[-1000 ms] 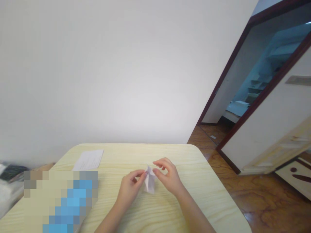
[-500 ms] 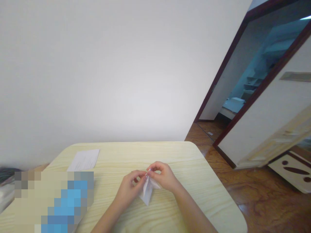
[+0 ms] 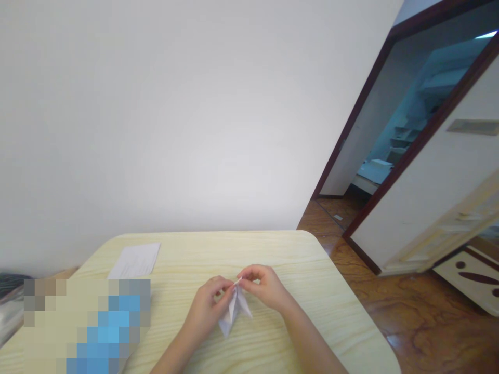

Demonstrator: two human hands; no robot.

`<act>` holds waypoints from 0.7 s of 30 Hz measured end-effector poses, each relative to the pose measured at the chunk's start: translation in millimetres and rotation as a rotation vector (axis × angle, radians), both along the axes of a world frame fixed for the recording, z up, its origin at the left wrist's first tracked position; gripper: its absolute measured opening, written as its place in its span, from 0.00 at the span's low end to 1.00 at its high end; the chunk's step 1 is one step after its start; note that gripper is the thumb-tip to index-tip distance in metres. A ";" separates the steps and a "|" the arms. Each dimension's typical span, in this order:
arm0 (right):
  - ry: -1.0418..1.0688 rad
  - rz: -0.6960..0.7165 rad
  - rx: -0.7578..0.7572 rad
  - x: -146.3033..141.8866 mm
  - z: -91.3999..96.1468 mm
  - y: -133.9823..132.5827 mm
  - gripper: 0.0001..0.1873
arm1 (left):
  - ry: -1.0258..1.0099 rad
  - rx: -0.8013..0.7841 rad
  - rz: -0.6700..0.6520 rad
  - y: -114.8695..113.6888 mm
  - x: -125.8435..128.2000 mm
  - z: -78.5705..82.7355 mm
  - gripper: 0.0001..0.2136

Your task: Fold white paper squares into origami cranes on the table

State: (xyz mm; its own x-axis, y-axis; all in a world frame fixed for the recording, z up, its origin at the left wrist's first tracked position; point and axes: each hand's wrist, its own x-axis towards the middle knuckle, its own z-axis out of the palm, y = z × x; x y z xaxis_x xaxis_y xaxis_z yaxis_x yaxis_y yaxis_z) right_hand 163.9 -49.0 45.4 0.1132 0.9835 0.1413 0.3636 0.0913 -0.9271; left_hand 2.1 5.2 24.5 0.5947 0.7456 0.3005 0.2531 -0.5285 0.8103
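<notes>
A small folded white paper piece (image 3: pixel 233 311) is held just above a pale wooden table (image 3: pixel 312 291). My left hand (image 3: pixel 208 309) pinches its upper left part, fingers closed on the paper. My right hand (image 3: pixel 265 285) pinches the top tip from the right, thumb and forefinger pressed together. The paper's pointed flaps hang down between the two hands. Both forearms reach in from the bottom edge.
A flat white sheet (image 3: pixel 135 261) lies at the table's far left. A blurred-out patch (image 3: pixel 88 324) covers the near left of the table. A white wall stands behind; an open doorway (image 3: pixel 409 130) and wooden floor (image 3: pixel 429 322) lie to the right.
My right hand has closed onto the paper's top tip. The paper has tilted, and its lower point has swung down and to the left. Both hands have come closer together.
</notes>
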 end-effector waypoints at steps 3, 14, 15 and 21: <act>-0.003 0.017 -0.015 1.7 0.8 -0.3 0.10 | -0.036 -0.022 -0.019 -0.7 -0.5 3.3 0.09; 0.024 0.034 -0.012 3.0 -2.8 0.5 0.08 | 0.000 -0.041 -0.081 -0.4 -0.7 2.6 0.09; 0.020 0.026 -0.001 2.2 -2.7 0.9 0.07 | 0.006 -0.033 -0.069 -0.6 -0.9 1.9 0.09; 0.052 -0.016 0.006 -3.6 -2.1 1.2 0.06 | 0.022 0.106 0.007 -1.7 -1.4 2.0 0.09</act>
State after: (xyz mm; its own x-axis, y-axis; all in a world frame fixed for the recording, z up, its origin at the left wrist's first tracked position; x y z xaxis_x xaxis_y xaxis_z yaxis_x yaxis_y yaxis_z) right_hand 160.3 -47.8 43.3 0.1361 0.9806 0.1411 0.3166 0.0919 -0.9441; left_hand 0.7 3.6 26.4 0.5974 0.7142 0.3648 0.2741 -0.6094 0.7440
